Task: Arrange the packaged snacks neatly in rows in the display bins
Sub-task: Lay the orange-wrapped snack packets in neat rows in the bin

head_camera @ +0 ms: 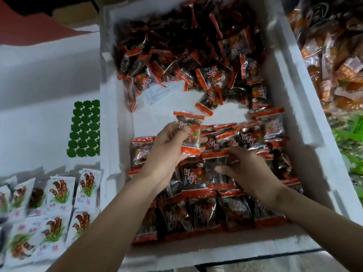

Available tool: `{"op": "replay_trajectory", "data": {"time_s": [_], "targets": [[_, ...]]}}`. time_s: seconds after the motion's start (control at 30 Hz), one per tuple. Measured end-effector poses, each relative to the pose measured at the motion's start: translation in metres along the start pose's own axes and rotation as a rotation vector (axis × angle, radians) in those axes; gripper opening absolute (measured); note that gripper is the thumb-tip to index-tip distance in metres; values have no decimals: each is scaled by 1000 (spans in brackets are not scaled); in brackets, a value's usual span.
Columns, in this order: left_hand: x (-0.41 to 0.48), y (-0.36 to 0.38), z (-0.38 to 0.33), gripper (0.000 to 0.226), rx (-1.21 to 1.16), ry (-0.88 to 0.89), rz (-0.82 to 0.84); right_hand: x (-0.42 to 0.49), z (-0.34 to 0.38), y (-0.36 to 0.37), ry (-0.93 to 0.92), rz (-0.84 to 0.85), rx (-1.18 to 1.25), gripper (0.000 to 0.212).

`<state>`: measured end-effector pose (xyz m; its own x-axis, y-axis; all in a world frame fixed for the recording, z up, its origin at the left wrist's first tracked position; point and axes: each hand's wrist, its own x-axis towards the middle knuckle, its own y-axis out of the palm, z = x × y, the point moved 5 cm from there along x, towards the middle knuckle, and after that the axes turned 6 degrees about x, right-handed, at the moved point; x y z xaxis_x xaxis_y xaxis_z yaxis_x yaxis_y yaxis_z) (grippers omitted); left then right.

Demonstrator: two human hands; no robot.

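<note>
A white foam display bin (290,107) holds many red-and-black snack packets. Its near half carries packets laid in rows (216,209), and a loose heap (182,48) fills the far half. My left hand (167,150) grips one red-and-black packet (189,132) and holds it above the rows. My right hand (245,169) lies on the rows with its fingers curled round the edge of a dark packet (216,163) in the row.
To the left, another white bin (49,79) holds white mushroom-print packets (59,191) in rows and a block of green round items (84,128). Orange packets (332,55) fill a bin at the right. Bare white floor (163,118) shows mid-bin.
</note>
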<state>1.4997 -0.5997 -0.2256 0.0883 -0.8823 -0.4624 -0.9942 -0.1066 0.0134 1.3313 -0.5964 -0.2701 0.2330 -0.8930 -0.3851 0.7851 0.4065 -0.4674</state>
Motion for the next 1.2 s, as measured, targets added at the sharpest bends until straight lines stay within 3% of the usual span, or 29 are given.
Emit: {"op": "replay_trajectory", "data": {"time_s": [0.13,0.37,0.47,0.57,0.67,0.8,0.93,1.1,1.2], "targets": [[-5,-12,13,12,207,-24,-169,-2,3,2,-53,-23,26,64],[-23,-4,25,9,256,-16,-109,-12,15,-4,-200,-87,-481,68],[-29,5,25,15,301,49,-57,-17,22,-14,-314,-132,-235,56],[-34,18,26,22,329,101,-36,-22,20,-17,-224,18,198,46],[-37,34,24,24,370,169,-6,-25,16,-23,-166,49,315,15],[-35,48,22,32,763,344,10,-14,4,-53,-134,-88,83,16],[-26,61,38,57,1331,413,157,-6,-15,-52,-61,10,-137,22],[-24,59,46,65,1429,440,168,-5,-20,-43,-93,20,-143,28],[-26,56,47,65,1469,477,176,-9,-15,-42,-197,-61,-396,39]]}}
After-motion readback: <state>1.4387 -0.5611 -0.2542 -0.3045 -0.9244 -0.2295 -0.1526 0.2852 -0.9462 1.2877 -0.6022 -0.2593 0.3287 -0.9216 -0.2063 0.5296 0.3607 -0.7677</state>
